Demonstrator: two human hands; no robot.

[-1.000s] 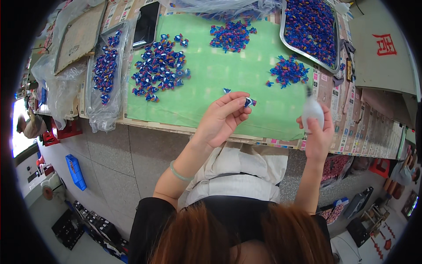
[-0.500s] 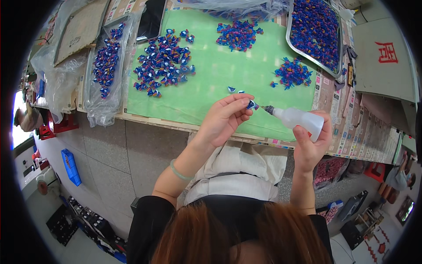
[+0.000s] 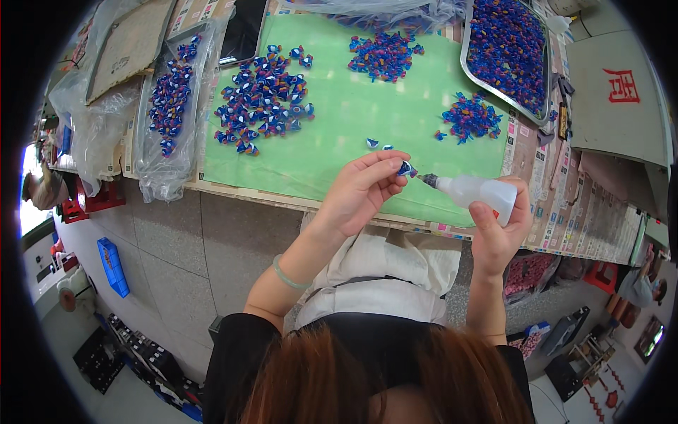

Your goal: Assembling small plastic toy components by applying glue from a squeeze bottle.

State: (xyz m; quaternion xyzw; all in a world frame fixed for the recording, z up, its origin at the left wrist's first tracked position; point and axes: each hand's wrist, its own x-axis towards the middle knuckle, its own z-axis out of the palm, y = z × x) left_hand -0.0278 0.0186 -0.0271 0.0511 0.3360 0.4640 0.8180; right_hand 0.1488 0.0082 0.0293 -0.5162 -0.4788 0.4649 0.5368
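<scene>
Between thumb and fingertips my left hand pinches a small blue and white plastic piece. My right hand is wrapped round a white squeeze bottle, tilted so its dark-collared thin tip is right at the piece; whether they touch I cannot tell. Two more small blue and white pieces lie on the green mat just beyond my left fingers. A large cluster of assembled-looking blue, white and orange pieces sits left on the mat. Smaller loose parts form one pile at right and another pile farther back.
A metal tray full of blue and orange parts stands at the back right. On the left, a plastic-lined tray holds more pieces. A dark phone-like slab lies by the mat's far left corner. Grey box at right.
The bottle in my right hand has shifted very slightly left and down toward the held piece. My left hand stays nearly still.
</scene>
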